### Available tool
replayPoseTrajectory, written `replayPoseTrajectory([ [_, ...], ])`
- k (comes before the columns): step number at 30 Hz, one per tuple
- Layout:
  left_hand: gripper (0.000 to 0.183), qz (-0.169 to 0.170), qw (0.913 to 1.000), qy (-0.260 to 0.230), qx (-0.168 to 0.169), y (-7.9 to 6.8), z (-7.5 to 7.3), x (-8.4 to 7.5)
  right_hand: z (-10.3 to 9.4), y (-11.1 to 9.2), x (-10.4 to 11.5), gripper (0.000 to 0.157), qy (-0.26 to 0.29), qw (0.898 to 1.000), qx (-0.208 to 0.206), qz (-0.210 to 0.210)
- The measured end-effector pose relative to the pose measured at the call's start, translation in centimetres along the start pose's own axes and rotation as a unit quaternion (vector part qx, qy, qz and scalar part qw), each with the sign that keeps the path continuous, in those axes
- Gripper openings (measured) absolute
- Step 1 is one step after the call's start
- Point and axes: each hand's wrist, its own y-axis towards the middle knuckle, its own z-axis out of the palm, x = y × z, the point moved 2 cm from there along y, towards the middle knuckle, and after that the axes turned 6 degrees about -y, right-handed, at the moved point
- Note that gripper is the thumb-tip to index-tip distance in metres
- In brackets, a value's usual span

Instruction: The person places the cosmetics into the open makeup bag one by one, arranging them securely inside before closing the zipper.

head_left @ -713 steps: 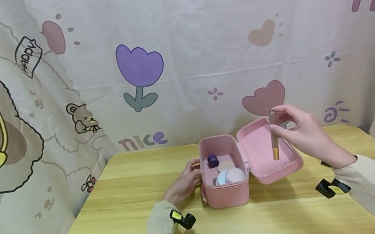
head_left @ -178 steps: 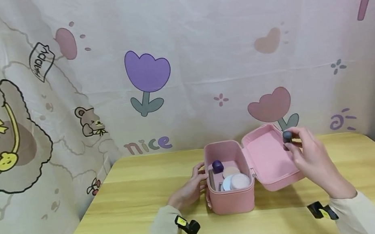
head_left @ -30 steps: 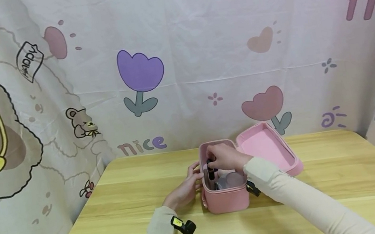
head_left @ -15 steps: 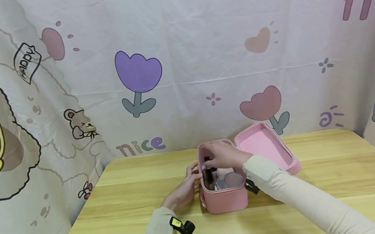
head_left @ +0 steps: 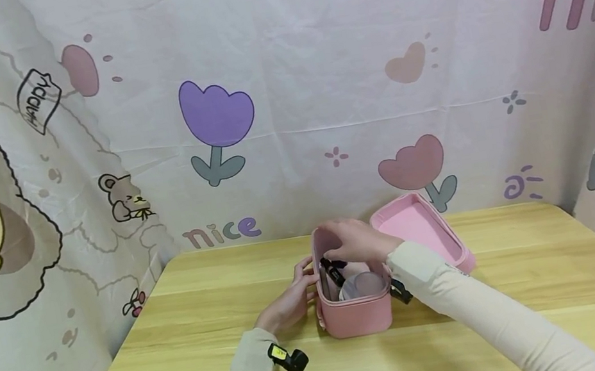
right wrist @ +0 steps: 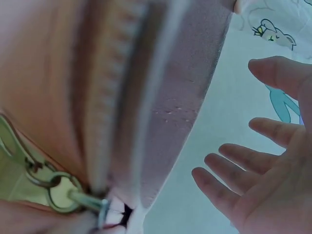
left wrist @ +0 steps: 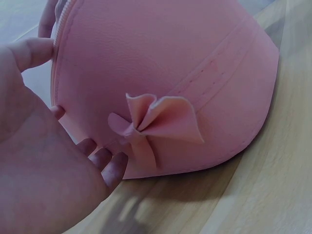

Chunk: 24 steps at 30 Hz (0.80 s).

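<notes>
A pink vanity case point(head_left: 358, 318) stands on the table, its lid point(head_left: 417, 222) hinged out to the right. My left hand point(head_left: 289, 300) rests against its left side; in the left wrist view the thumb is at the zipped rim and the fingertips touch the wall near a pink bow point(left wrist: 161, 117). Over the case's opening is my right hand point(head_left: 359, 242); in the right wrist view its fingers are spread and hold nothing. Below it a black cosmetic tube point(head_left: 335, 273) leans inside, beside a slim brown tube point(head_left: 324, 286). Round pale containers point(head_left: 368, 284) lie at the near end.
The wooden table point(head_left: 220, 288) meets a hanging printed cloth point(head_left: 296, 179) at the back. A metal clasp ring point(right wrist: 63, 192) hangs by the case's zip in the right wrist view. Black wrist cameras point(head_left: 290, 360) are strapped to both sleeves.
My right hand came from beside the lid with the black tube, lowered it into the case and let go; the tube now tilts. The brown tube, held earliest, lies inside. My left hand stayed.
</notes>
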Motion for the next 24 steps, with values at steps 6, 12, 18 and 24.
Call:
replayPoseTrajectory([
  [6, 0.063, -0.002, 1.0000, 0.001, 0.001, 0.2, -0.2, 0.2, 0.0, -0.2, 0.0, 0.067, -0.004, 1.000, 0.005, 0.003],
  [12, 0.061, -0.003, 1.0000, 0.006, 0.005, 0.0, -0.2, 0.0, -0.3, -1.0, 0.9, 0.072, -0.025, 1.000, 0.003, 0.009],
  [18, 0.062, -0.006, 1.0000, 0.005, 0.003, -0.2, -0.2, -0.1, -1.5, -3.1, 1.9, 0.071, -0.080, 0.994, -0.071, 0.000],
  [24, 0.063, -0.005, 1.0000, -0.002, 0.001, -0.2, -0.2, 0.0, -3.7, -6.1, 1.5, 0.073, -0.074, 0.986, -0.150, 0.023],
])
